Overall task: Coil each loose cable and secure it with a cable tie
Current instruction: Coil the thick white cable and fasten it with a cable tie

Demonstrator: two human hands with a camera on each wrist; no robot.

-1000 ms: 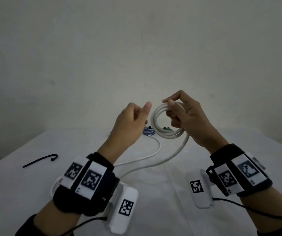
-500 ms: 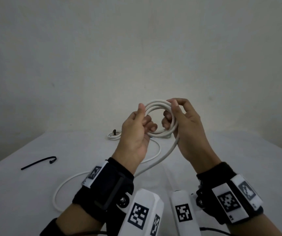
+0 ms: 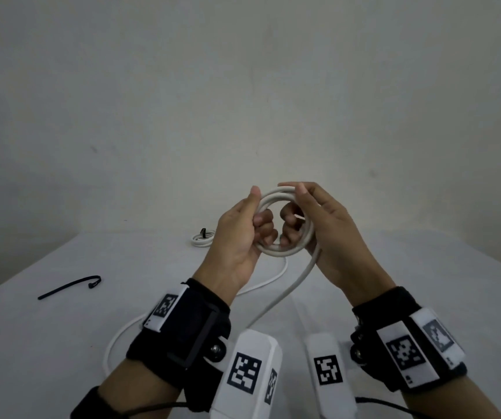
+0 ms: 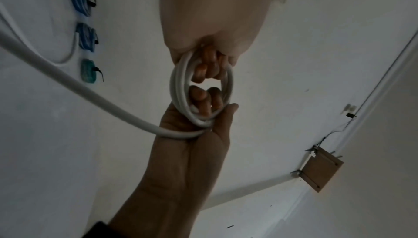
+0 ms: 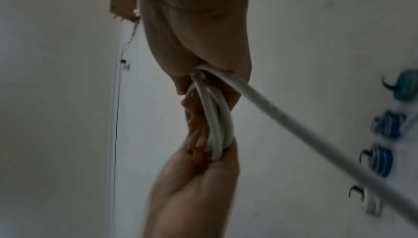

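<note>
Above white table, pale wall, seemingly bare

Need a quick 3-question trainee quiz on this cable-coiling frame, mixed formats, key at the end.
1. True or false: both the left hand and the right hand hold the white cable coil.
2. Multiple choice: where is the loose black cable tie?
A. wrapped round the coil in the hands
B. lying on the table, on the left hand's side
C. pinched in the right hand
3. Fill in: the uncoiled tail of the white cable runs from the coil down to the ____.

Key: 1 true; 2 B; 3 table.
</note>
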